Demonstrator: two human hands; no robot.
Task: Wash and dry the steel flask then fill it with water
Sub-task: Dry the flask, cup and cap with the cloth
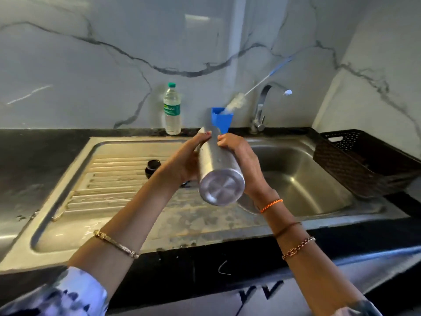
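Observation:
The steel flask [217, 169] lies nearly level in the air above the sink's edge, its round base turned toward me and its neck pointing at the wall. My left hand [185, 156] grips its left side, fingertips curled over the top. My right hand [241, 160] grips its right side. The flask's mouth is hidden behind its body. A black cap [152, 167] sits on the ribbed draining board [109, 179] to the left.
The steel sink basin [307, 179] lies to the right, under a tap [264, 106] at the back. A blue holder [220, 118] with a bottle brush and a plastic water bottle [172, 109] stand by the wall. A dark basket [364, 160] sits at the right.

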